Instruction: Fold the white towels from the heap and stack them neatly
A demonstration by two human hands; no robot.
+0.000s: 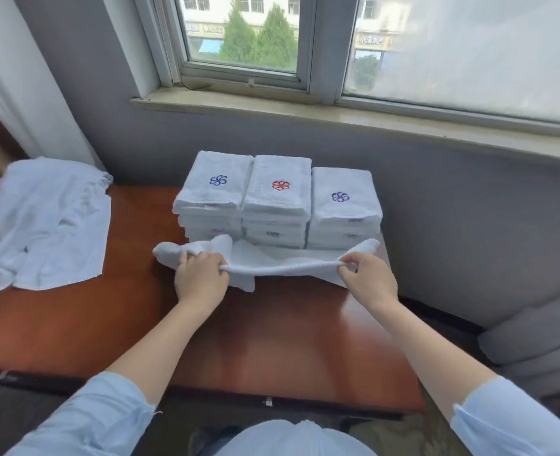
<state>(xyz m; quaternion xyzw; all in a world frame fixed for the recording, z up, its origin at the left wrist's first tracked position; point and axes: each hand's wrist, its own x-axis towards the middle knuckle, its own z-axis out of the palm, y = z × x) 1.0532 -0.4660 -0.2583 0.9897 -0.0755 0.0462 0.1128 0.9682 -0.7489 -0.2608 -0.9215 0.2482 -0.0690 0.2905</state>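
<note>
A white towel (pixel 272 266) is stretched between my two hands just above the brown table (pixel 140 324). My left hand (pixel 199 278) grips its left end and my right hand (pixel 367 278) pinches its right end. Directly behind it stand three stacks of folded white towels: the left stack (pixel 214 195) has a blue flower mark on top, the middle stack (pixel 277 199) a red one, the right stack (pixel 344 209) a purple one. A heap of loose white towels (pixel 45 222) lies at the table's far left.
A grey wall and a window sill (pixel 305 110) run behind the table. A grey cushioned seat (pixel 535 340) is to the right of the table. The table's front edge (pixel 268 401) is near my body.
</note>
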